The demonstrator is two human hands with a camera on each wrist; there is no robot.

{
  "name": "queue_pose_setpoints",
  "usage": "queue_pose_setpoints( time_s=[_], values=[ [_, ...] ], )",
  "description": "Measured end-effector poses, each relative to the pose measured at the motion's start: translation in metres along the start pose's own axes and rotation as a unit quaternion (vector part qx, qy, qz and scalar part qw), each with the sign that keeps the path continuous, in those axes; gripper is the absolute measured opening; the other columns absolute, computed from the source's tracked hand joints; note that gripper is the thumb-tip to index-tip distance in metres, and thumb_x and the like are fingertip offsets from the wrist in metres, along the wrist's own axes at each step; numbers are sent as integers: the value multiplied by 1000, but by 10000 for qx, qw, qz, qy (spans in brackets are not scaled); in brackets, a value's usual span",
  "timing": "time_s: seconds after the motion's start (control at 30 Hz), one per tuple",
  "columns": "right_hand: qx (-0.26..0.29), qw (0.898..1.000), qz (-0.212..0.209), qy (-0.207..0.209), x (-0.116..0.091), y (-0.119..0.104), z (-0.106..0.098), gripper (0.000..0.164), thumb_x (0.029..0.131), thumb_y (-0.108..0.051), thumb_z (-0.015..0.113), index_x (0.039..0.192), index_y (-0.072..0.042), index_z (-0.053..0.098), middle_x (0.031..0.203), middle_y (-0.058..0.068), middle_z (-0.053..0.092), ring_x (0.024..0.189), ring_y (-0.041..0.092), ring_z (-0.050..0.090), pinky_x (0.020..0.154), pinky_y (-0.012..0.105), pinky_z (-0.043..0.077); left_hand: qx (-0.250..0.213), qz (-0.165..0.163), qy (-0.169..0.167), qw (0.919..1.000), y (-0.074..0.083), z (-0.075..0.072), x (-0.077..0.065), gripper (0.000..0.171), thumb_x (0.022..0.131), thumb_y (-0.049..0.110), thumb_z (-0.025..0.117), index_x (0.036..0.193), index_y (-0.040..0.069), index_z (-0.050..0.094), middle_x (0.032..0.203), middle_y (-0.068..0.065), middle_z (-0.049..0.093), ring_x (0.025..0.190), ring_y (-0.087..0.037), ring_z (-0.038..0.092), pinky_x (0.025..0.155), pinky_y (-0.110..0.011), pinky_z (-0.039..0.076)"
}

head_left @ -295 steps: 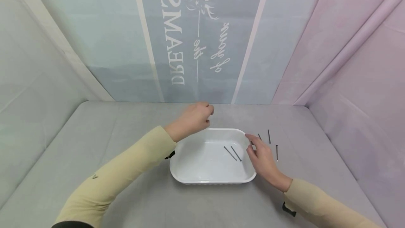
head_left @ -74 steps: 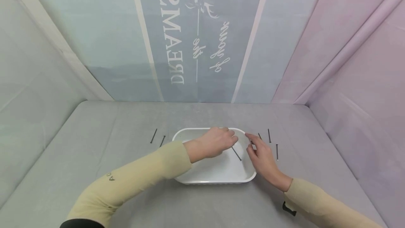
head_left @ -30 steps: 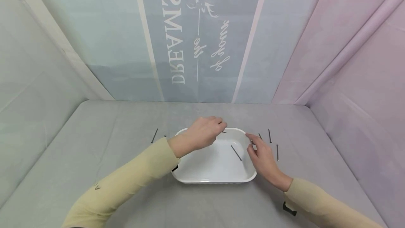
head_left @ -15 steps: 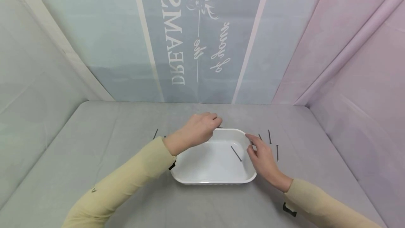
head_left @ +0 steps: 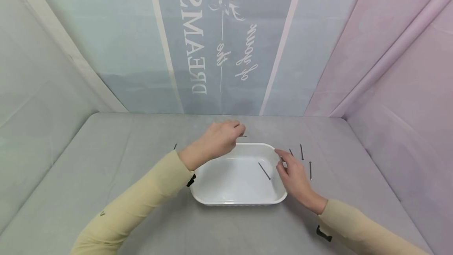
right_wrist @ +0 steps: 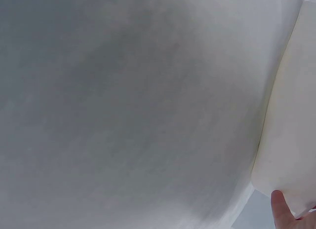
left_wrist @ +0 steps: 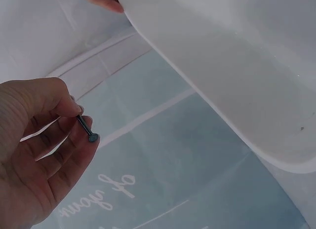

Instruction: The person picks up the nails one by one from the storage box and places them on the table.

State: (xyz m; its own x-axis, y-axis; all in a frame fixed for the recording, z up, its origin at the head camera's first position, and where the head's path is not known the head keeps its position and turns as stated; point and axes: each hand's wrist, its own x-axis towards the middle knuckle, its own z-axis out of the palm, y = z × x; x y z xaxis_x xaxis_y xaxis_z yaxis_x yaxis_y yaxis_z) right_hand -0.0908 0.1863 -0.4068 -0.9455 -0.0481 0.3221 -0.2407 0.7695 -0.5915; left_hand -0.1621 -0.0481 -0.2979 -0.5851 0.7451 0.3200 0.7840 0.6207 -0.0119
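My left hand [head_left: 220,139] pinches a nail [head_left: 242,136] between thumb and fingers, just beyond the far rim of a white rectangular dish [head_left: 226,203]. The flat head of that nail [left_wrist: 93,137] shows clearly in the left wrist view. One dark nail [head_left: 264,171] lies on the dish's floor, toward its right end. At the right rim, my right hand [head_left: 295,176] rests with index finger and thumb touching the dish, its fingers fairly straight. In the right wrist view, the thumb [right_wrist: 279,207] presses on the dish's pale wall [right_wrist: 291,120].
To the right of the dish lie several nails, among them one upright in view [head_left: 302,152] and one nearer [head_left: 310,170]; another nail [head_left: 291,153] is partly behind my hand. A nail [head_left: 175,146] peeks out behind the left sleeve. Fabric walls enclose the grey table [head_left: 141,133].
Two nails lay in the dish earlier. The left hand reached in, took one, lifted it out and moved back left past the far rim. The right hand has stayed put.
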Motion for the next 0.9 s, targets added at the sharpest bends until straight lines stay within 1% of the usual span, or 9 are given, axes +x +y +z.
queue_pose_setpoints(
  time_s=[0.1, 0.23, 0.3, 0.43, 0.57, 0.73, 0.9],
  values=[
    [-1, 10000, -5, 4, 0, 0, 0, 37, 88, -1, 44, 124, 1, 50, 120, 19, 54, 101, 33, 58, 72, 34, 53, -38, -15, 35, 10000, -1, -1, -1, 20, 77, -5, 56, 87, 12, 62, 81, 0, 60, 71, -16, 58, 49, -26, 44],
    [15, 10000, -1, -8, 0, 0, 0, 37, 88, -1, 45, 124, 1, 50, 121, 20, 54, 102, 33, 58, 72, 34, 52, -70, -112, 9, 9999, -3, -4, -2, 20, 77, -5, 56, 87, 11, 62, 81, 0, 60, 70, -15, 58, 49, -26, 44],
    [23, 10000, -4, -13, 0, 0, 0, 37, 88, -1, 45, 124, 1, 50, 121, 20, 54, 102, 33, 58, 72, 34, 52, -101, -178, -31, 9998, -4, -6, -2, 20, 77, -5, 56, 88, 11, 62, 81, 0, 60, 69, -14, 58, 50, -25, 45],
    [10, 10000, -7, -12, 0, 0, 1, 37, 88, 0, 44, 125, 1, 50, 121, 20, 53, 102, 33, 58, 72, 34, 52, -174, -238, 6, 9996, -7, -8, -4, 21, 76, -5, 56, 88, 11, 62, 82, 0, 60, 71, -15, 59, 53, -26, 46],
    [10, 10000, 8, -24, 0, 0, 1, 37, 88, -1, 44, 125, 1, 49, 122, 20, 53, 103, 34, 57, 72, 33, 52, -228, -218, 118, 9994, -10, -9, -6, 21, 75, -6, 56, 88, 10, 62, 82, 0, 60, 71, -15, 59, 52, -27, 45],
    [12, 10000, 18, -45, -1, -1, 0, 37, 88, -1, 44, 125, 1, 49, 122, 20, 53, 103, 34, 57, 72, 32, 52, -211, -176, 354, 9990, -16, -7, -11, 21, 73, -7, 57, 86, 10, 60, 82, -1, 61, 68, -15, 58, 49, -26, 44],
    [39, 10000, 2, -36, -1, -1, 0, 37, 88, 0, 44, 124, 2, 50, 122, 20, 53, 102, 34, 57, 72, 33, 52, -327, -244, 587, 9974, -20, -7, -15, 21, 70, -8, 56, 84, 9, 59, 80, -1, 61, 64, -15, 56, 49, -27, 42]
  ],
)
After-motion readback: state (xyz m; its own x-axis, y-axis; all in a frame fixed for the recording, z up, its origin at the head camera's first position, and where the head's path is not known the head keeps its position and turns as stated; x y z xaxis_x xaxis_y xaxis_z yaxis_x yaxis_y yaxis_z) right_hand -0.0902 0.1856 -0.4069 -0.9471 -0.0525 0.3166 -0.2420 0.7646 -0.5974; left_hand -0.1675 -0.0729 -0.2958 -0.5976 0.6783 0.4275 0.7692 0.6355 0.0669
